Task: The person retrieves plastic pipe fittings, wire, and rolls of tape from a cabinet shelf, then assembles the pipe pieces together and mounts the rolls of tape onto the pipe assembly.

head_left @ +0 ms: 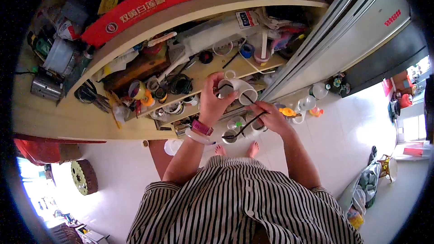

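Note:
A white curved pipe piece [237, 85] with two round openings is held by my left hand [215, 101], its fingers wrapped around the left end. My right hand [271, 118] pinches a dark, thin strip or cable [251, 123] at the pipe's right opening. One end of the strip reaches that opening, and the other hangs down to the left, over a round container. Just above the pipe, a small white ring [230, 74] lies at the shelf edge.
Behind my hands is a cluttered shelf [212, 68] with black coiled cable [179, 84], cups and tools. A red box [144, 7] lies above. A fridge-like white door [343, 45] stands at right. Clear bottles [307, 102] and a green-capped one [237, 123] are lower down.

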Demonstrator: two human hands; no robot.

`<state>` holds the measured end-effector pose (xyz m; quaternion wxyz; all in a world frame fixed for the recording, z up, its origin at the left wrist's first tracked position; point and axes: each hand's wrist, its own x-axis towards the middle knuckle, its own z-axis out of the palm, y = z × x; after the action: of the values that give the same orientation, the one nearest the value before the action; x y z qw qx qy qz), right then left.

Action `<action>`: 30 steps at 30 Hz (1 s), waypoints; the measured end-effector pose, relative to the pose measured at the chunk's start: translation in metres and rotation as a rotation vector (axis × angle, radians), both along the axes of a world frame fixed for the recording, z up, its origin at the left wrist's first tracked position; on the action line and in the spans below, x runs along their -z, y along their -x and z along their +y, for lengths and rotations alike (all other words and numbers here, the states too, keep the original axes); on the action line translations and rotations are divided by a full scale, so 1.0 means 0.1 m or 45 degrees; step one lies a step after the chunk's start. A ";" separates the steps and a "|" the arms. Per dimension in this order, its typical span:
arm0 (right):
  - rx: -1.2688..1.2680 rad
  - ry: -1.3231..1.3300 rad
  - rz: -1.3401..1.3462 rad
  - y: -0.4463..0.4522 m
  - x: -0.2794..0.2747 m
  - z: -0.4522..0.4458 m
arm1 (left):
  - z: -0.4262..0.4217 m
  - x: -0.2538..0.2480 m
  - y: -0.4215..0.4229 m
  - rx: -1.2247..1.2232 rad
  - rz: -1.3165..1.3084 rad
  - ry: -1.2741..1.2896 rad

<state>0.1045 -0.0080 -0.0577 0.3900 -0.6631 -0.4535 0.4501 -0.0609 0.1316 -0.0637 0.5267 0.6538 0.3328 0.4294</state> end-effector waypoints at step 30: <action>0.071 0.110 0.420 0.09 0.22 0.00 | -0.03 -0.30 0.32 -0.244 0.353 -0.924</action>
<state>0.0960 -0.0079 -0.0799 0.4427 -0.6085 -0.3451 0.5609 -0.0924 0.1285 -0.0333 0.1691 0.8151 0.2870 0.4739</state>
